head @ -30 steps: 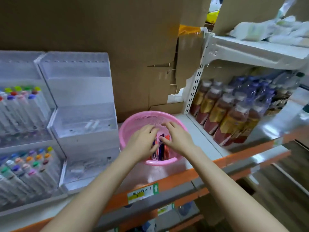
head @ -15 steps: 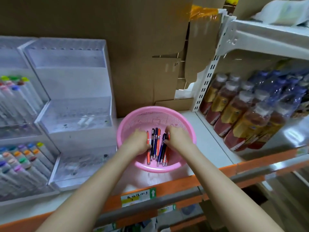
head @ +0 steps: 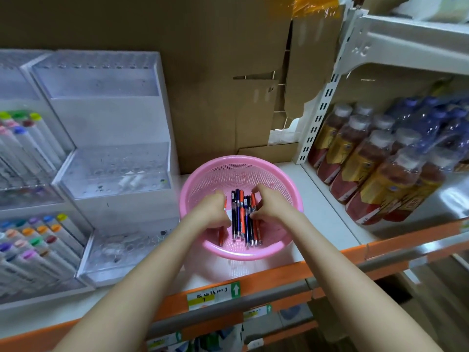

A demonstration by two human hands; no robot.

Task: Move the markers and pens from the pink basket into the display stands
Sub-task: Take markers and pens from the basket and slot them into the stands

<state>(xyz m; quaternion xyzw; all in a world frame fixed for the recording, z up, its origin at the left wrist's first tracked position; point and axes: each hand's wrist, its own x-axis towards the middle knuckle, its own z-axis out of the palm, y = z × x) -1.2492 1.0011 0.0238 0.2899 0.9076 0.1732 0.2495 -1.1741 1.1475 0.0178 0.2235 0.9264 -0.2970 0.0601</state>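
A round pink basket (head: 291,196) stands on the white shelf and holds several dark blue and orange pens (head: 241,219) lying side by side. Both my hands reach into it. My left hand (head: 213,209) sits at the left side of the bundle with fingers curled against the pens. My right hand (head: 270,205) curls its fingers over the bundle's right side. To the left stands a clear stepped display stand (head: 111,174), mostly bare. Further left, a second stand (head: 28,174) is filled with colour-capped markers.
Brown cardboard (head: 203,72) backs the shelf. To the right, a white shelf upright (head: 317,123) and shrink-wrapped bottles (head: 380,161) border the basket. The orange shelf edge (head: 253,283) with a price label runs along the front.
The view has tilted down and drawn closer. My hands, first spread over the pens, have gathered them from both sides into a tight bundle.
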